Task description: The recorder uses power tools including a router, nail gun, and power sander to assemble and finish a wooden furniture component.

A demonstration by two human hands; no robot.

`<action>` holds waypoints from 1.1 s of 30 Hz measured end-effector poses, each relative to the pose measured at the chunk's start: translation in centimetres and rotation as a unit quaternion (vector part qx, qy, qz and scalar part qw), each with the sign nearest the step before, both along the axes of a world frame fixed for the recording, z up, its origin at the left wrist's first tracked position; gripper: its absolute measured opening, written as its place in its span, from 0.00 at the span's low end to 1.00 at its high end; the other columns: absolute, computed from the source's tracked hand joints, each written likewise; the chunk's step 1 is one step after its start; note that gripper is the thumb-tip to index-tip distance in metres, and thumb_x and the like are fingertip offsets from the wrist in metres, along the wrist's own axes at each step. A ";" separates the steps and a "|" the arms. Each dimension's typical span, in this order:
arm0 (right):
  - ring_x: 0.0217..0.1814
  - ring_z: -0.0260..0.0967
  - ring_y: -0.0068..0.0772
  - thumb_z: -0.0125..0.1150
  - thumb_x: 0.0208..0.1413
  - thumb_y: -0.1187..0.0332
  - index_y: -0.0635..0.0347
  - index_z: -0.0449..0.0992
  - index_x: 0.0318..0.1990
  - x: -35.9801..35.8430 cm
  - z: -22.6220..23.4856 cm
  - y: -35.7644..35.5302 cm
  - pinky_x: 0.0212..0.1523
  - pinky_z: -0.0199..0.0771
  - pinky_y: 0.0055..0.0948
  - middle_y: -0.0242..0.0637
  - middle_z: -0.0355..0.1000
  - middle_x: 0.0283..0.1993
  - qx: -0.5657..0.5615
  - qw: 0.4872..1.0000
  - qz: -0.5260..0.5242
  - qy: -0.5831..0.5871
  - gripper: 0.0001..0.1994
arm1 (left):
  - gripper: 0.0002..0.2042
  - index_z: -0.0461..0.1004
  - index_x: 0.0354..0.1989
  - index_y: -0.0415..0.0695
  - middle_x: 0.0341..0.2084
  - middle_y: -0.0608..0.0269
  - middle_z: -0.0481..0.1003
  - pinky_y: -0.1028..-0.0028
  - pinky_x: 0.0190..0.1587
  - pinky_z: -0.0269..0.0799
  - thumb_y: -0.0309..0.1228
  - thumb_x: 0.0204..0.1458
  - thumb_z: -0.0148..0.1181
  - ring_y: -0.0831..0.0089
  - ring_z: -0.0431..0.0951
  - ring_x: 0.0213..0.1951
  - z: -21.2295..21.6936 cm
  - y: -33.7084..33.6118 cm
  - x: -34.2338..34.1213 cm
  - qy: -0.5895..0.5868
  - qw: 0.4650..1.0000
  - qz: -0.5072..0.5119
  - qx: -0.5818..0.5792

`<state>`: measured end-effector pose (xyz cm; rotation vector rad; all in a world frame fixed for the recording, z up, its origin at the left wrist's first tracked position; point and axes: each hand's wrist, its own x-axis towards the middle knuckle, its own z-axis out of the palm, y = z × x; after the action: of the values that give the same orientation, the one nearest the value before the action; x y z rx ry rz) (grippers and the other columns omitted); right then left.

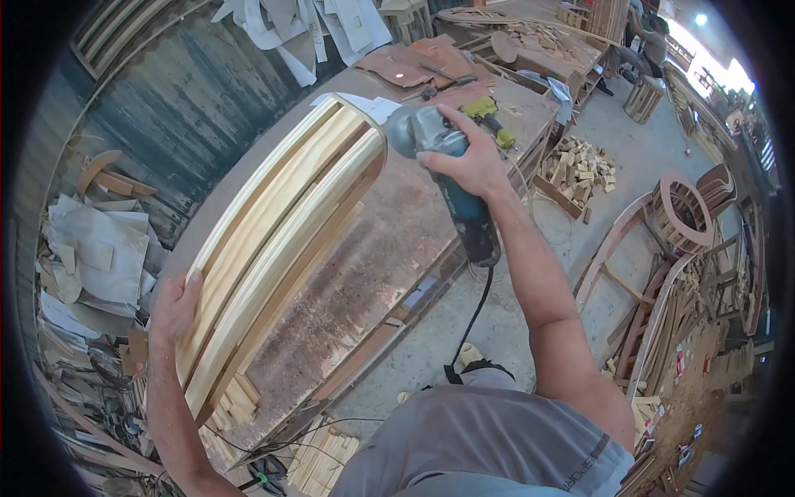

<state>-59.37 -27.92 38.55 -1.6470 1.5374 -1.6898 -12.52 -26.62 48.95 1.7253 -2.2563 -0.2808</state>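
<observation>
A long curved frame of pale wood slats (pixel 308 195) stands slanted on the workbench (pixel 348 273), its rounded far end up by the bench's middle. My left hand (pixel 176 305) grips the near left edge of the frame, thumb on top and fingers partly hidden. In my right hand (pixel 474 164) is an angle grinder (pixel 465 211) with a dark teal body and a grey head. Its head is close to the right side of the frame's far end; whether they touch I cannot tell. A black cord runs down from the grinder's rear.
Behind the grinder lies a yellow-green power tool (pixel 489 118). Brown sheets (pixel 422 62) cover the bench's far end. Paper templates (pixel 99 248) pile up at left. Wood offcuts (pixel 580 170) and curved frames (pixel 683 211) occupy the floor at right. A person (pixel 650 45) sits far off.
</observation>
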 end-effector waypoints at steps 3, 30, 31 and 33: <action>0.53 0.67 0.41 0.72 0.33 0.56 0.61 0.65 0.56 0.6 -0.1 0.9 0.55 0.64 0.33 0.48 0.68 0.52 -0.024 0.999 -0.023 0.037 0.39 | 0.24 0.68 0.23 0.33 0.11 0.67 0.58 0.70 0.22 0.56 0.45 0.59 0.44 0.81 0.57 0.20 0.5 -0.2 0.0 0.018 1.000 0.001 -0.010; 0.55 0.63 0.34 0.72 0.32 0.62 0.62 0.62 0.59 6.2 -7.6 5.7 0.57 0.59 0.30 0.42 0.65 0.54 0.036 0.986 0.079 -0.140 0.41 | 0.20 0.70 0.26 0.33 0.14 0.74 0.59 0.74 0.23 0.57 0.41 0.58 0.47 0.82 0.57 0.21 -0.2 -2.0 1.2 0.068 0.996 0.046 0.046; 0.55 0.63 0.33 0.72 0.33 0.64 0.62 0.61 0.59 6.1 -8.6 6.4 0.57 0.59 0.29 0.43 0.64 0.54 0.069 0.978 0.085 -0.178 0.41 | 0.20 0.70 0.26 0.33 0.14 0.74 0.59 0.74 0.23 0.58 0.41 0.58 0.47 0.82 0.57 0.21 -0.3 -2.1 1.4 0.058 0.995 0.054 0.064; 0.54 0.63 0.34 0.70 0.34 0.62 0.62 0.61 0.60 5.9 -10.9 7.2 0.57 0.59 0.29 0.42 0.65 0.53 0.111 0.957 0.082 -0.254 0.40 | 0.21 0.69 0.26 0.33 0.15 0.69 0.61 0.72 0.26 0.60 0.43 0.57 0.47 0.80 0.60 0.23 -0.6 -2.3 1.7 0.007 0.999 0.045 0.015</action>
<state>-53.51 -20.75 27.68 -1.0817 1.2457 -1.6169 -10.82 -28.91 48.38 1.8294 -2.1685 -0.3076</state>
